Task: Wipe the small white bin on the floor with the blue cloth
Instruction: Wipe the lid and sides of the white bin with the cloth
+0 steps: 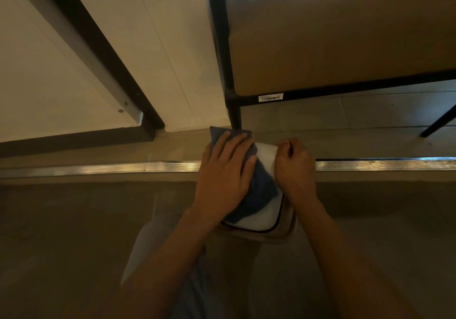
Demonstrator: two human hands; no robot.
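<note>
The small white bin point(265, 214) stands on the floor at the middle of the view, seen from above, with a thin dark line round its lid. The blue cloth point(259, 190) lies spread over its left and far part. My left hand point(225, 173) presses flat on the cloth with straight fingers pointing away from me. My right hand point(294, 164) grips the bin's right far edge with curled fingers. Much of the bin is hidden under the cloth and both hands.
A metal threshold strip point(98, 168) runs across the floor under the bin. A black table leg point(234, 119) stands just beyond the cloth, under a wooden tabletop point(345, 35). A white door point(153, 47) with a dark frame is at left. Another thin leg point(439, 121) is at right.
</note>
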